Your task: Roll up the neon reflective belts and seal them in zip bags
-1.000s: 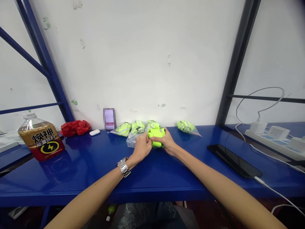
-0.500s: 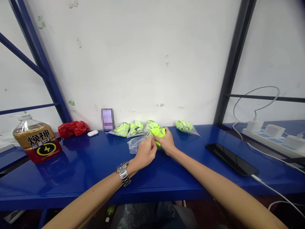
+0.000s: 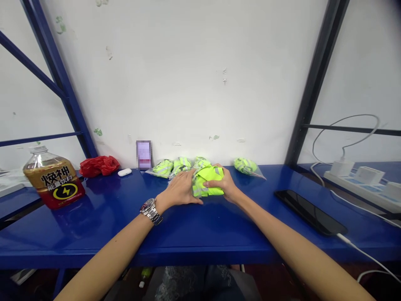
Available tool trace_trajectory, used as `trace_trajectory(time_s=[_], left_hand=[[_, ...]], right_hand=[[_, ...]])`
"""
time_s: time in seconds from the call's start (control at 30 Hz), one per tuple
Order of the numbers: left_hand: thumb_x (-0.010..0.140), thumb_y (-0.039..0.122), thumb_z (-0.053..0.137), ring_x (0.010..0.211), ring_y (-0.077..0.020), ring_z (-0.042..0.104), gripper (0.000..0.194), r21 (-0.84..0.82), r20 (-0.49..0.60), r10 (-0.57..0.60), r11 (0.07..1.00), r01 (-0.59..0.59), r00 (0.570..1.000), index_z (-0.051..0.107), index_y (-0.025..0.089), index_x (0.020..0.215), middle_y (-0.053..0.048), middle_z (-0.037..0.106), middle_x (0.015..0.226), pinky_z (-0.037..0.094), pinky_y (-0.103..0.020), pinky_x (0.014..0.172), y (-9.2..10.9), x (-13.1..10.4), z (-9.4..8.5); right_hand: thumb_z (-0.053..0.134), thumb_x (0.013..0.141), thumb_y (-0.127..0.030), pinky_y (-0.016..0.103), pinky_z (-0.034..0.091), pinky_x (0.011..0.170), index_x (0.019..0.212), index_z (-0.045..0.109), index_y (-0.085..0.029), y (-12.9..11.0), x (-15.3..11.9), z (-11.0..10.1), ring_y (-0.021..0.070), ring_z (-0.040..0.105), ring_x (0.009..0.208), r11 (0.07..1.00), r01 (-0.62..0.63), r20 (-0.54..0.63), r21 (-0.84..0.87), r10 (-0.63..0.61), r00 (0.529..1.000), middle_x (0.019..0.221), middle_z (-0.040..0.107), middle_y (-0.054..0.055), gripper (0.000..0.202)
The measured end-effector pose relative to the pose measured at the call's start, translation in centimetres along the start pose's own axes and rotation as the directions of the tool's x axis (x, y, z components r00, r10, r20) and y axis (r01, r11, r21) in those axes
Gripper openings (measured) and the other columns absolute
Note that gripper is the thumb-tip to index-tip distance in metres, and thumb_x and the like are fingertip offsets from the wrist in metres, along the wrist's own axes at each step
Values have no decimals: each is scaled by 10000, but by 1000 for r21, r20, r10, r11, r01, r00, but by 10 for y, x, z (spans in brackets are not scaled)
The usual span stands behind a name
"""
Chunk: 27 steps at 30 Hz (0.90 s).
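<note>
Left hand now flatter, neon bundle alongside

held neon-yellow bundle: 1 | resting bagged neon-yellow bundles: 4 | hands: 2 | large drink bottle: 1 | red plastic bag: 1 | black phone: 1 | wristwatch: 1 | power strip: 1

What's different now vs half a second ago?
Left hand has opened from a fist-like pinch; it now rests, fingers extended, against the left side of the yellow-green bundle, more of which shows. The plastic flap earlier spread out to the left is now out of clear view. Unchanged: right hand gripping the bundle's right side; drink bottle, red bag, black phone in place.
</note>
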<state>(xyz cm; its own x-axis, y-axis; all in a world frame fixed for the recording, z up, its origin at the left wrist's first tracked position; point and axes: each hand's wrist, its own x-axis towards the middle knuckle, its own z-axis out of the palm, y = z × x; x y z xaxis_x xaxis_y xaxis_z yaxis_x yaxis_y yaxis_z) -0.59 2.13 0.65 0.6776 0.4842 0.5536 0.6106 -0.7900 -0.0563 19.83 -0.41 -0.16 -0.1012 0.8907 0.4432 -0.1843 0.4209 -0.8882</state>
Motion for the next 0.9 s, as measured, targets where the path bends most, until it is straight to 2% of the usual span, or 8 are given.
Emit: trace_trajectory(time_s=[0.1, 0.27, 0.4, 0.57, 0.67, 0.8, 0.9], left_hand=[[598, 449, 765, 1097, -370, 562, 931, 1, -20, -63, 998, 64, 998, 314, 110, 1338, -207, 560, 1199, 452, -504, 912, 4, -3, 7], [597, 384, 738, 1152, -368, 531, 920, 50, -107, 17, 999, -12, 994, 281, 85, 1337, -225, 524, 1242, 448, -494, 957, 11, -7, 7], [607, 336, 710, 1119, -354, 545, 874, 80, -113, 56, 996, -47, 992, 288, 67, 1324, -220, 539, 1207, 465, -466, 943, 16, -8, 7], [585, 235, 670, 1097, -339, 541, 839, 75, -85, 81, 994, -74, 993, 280, 103, 1316, -187, 534, 1187, 477, -454, 913, 18, -9, 12], [577, 194, 671, 1074, -341, 536, 798, 105, -65, 96, 990, -89, 993, 308, 94, 1281, -185, 533, 1151, 473, -456, 904, 22, -7, 14], [626, 186, 645, 1026, -338, 541, 681, 168, -58, 117, 980, -106, 991, 351, 90, 1232, -183, 540, 1103, 477, -457, 870, 32, -2, 12], [664, 212, 628, 1024, -339, 543, 653, 187, -72, 139, 975, -123, 988, 352, 84, 1241, -190, 548, 1104, 472, -463, 877, 35, 0, 10]], right_hand=[[847, 472, -244, 305, 496, 685, 903, 534, -220, 0, -4, 9, 178, 591, 755, 994, -61, 30, 89, 59, 998, 819, 621, -23, 534], [846, 512, -256, 314, 498, 708, 922, 508, -213, 3, -7, 8, 171, 594, 781, 989, -100, 116, 109, 87, 989, 840, 614, -20, 533], [844, 534, -272, 290, 486, 675, 903, 502, -214, 8, -7, 6, 152, 571, 737, 998, -51, 127, 41, 45, 991, 802, 587, -27, 507], [813, 559, -297, 295, 474, 715, 936, 551, -184, 15, -7, 15, 159, 566, 752, 993, 56, 124, -106, -42, 991, 851, 621, 14, 473], [767, 570, -286, 278, 451, 657, 895, 534, -176, 16, -9, 22, 145, 530, 684, 961, 92, 79, -259, -73, 994, 782, 611, -2, 415], [687, 585, -259, 243, 359, 549, 816, 474, -206, 14, -12, 29, 122, 461, 592, 814, 91, -19, -574, -125, 992, 651, 533, -52, 318], [670, 584, -242, 245, 336, 554, 793, 465, -216, 11, -13, 30, 128, 469, 604, 729, 87, -34, -679, -149, 988, 638, 506, -58, 293]])
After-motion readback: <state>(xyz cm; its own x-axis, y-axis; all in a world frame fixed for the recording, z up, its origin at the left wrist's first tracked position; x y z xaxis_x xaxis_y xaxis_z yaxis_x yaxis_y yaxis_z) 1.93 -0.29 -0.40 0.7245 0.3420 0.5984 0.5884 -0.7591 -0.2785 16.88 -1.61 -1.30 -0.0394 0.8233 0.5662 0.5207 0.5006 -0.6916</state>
